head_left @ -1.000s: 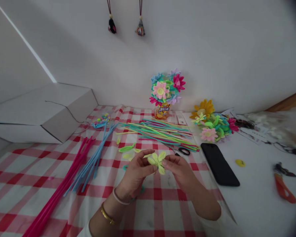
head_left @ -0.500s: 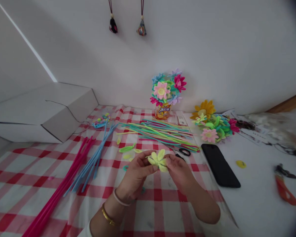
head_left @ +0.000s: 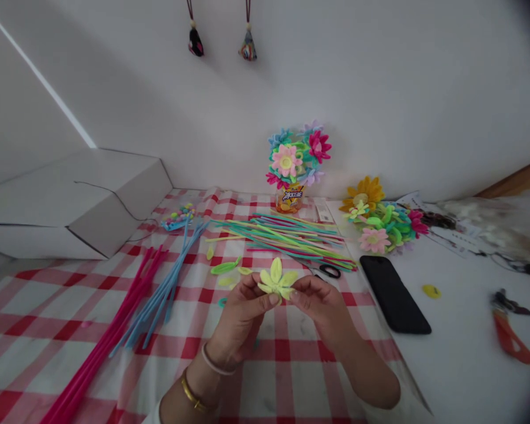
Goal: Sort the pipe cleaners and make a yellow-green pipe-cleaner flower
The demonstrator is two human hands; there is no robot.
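Note:
A pale yellow pipe-cleaner flower (head_left: 277, 277) with several looped petals is held up over the checked tablecloth (head_left: 287, 377). My left hand (head_left: 247, 306) pinches its base and left side between thumb and fingers. From the other side, my right hand (head_left: 320, 300) grips a lower right petal with thumb and forefinger. Behind my left hand lie loose yellow petals (head_left: 226, 281) and a bright green looped piece (head_left: 225, 268). Part of a teal piece (head_left: 222, 302) shows beside that hand. The scissors (head_left: 329, 271) lie just beyond my right hand, partly covered.
Many coloured pipe cleaners (head_left: 282, 235) lie across the cloth. Blue stems (head_left: 172, 277) and magenta stems (head_left: 115, 335) are at left, near a white box (head_left: 115, 200). Flowers in a cup (head_left: 290, 197) stand behind. At right are a phone (head_left: 394, 294), more flowers (head_left: 375, 218) and orange-handled pliers (head_left: 510, 330).
The yellow flower has tilted so that its petals point more upward. My right hand has shifted to its lower right petal, and the view has turned slightly.

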